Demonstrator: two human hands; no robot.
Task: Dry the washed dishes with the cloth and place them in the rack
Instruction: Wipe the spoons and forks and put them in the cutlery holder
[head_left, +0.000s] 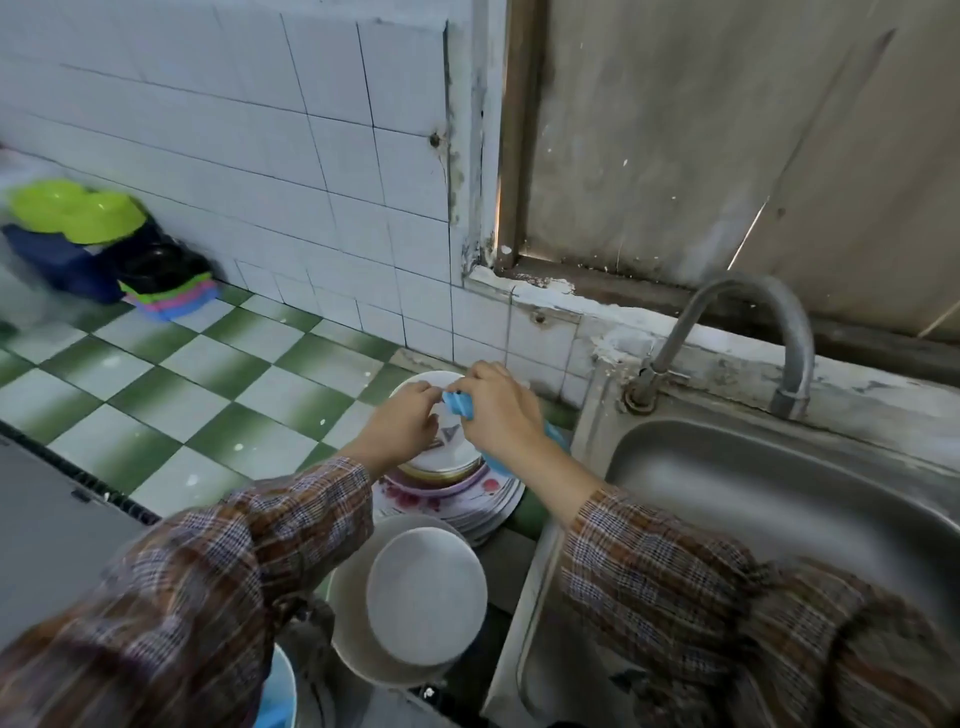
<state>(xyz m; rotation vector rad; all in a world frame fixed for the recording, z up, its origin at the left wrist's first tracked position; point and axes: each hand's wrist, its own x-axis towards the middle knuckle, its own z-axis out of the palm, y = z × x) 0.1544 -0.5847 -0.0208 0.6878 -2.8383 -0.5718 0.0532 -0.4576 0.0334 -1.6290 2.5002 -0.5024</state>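
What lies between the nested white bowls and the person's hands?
In the head view, a stack of patterned plates lies there.

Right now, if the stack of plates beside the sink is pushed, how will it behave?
Probably heavy: the stack of plates holds many layers. It may shift or tip, since its layers differ in width. Likely breakable: it looks ceramic.

Dim soft daylight, wide-angle edge distortion, motion blur at left
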